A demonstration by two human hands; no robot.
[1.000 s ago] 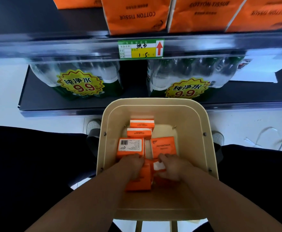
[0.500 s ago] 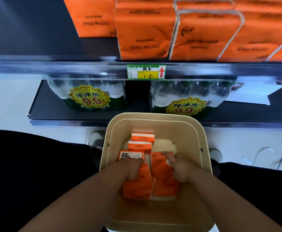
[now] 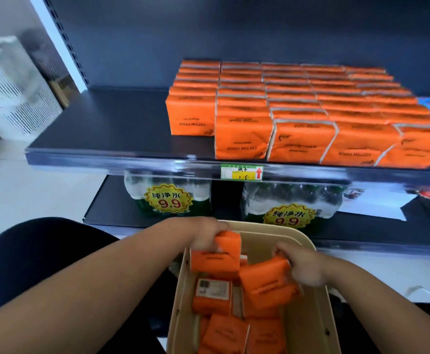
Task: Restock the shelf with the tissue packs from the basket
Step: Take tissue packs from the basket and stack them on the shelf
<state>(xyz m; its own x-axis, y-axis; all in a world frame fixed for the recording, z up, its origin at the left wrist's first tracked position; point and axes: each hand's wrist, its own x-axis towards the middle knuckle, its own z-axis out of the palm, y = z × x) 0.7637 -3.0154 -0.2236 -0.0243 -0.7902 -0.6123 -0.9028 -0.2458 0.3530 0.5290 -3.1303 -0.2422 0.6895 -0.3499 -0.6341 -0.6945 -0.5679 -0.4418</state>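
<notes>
A beige basket sits between my knees and holds several orange tissue packs. My left hand grips one orange pack by its top edge and holds it above the basket's far left corner. My right hand grips a second orange pack, tilted, above the basket's middle. The dark shelf ahead carries rows of the same orange packs on its right part, while its left part is bare.
A green and yellow price tag is clipped on the shelf's front rail. Below it, two shrink-wrapped bundles of water bottles stand on the bottom shelf. A white appliance is at the far left. My dark-trousered knee flanks the basket.
Both hands have lifted out of the basket, each with an orange pack. My view has tilted up, and the shelf top with its rows of packs now shows.
</notes>
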